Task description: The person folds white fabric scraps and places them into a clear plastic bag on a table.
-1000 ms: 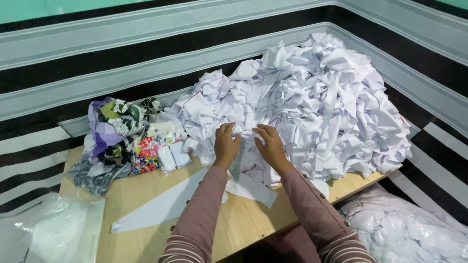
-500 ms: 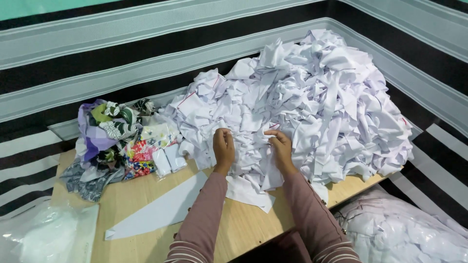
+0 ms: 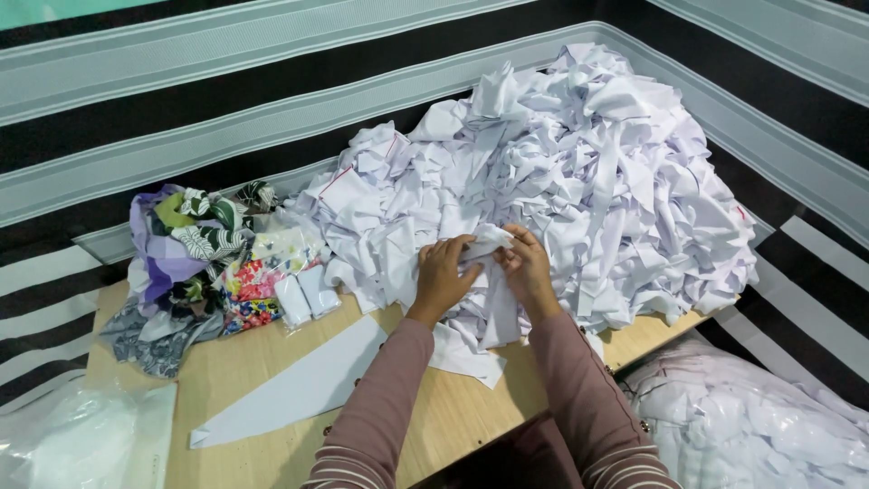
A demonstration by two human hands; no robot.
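Note:
A big heap of white fabric pieces [image 3: 579, 172] covers the right half of a wooden table [image 3: 244, 371]. My left hand [image 3: 444, 276] and my right hand [image 3: 525, 267] meet at the heap's near edge. Both grip one crumpled white fabric piece [image 3: 484, 243] between them, with fingers curled on it. More white pieces hang below my hands toward the table's front edge.
A pile of colourful patterned fabric scraps [image 3: 199, 263] lies at the table's left. A long pointed white fabric cut-out [image 3: 299, 385] lies flat near the front. A clear plastic bag [image 3: 72, 444] sits at lower left, and a bag of white pieces [image 3: 751, 426] at lower right.
My hands, apart on the heap before, have come together and closed on one white piece. The view has shifted slightly.

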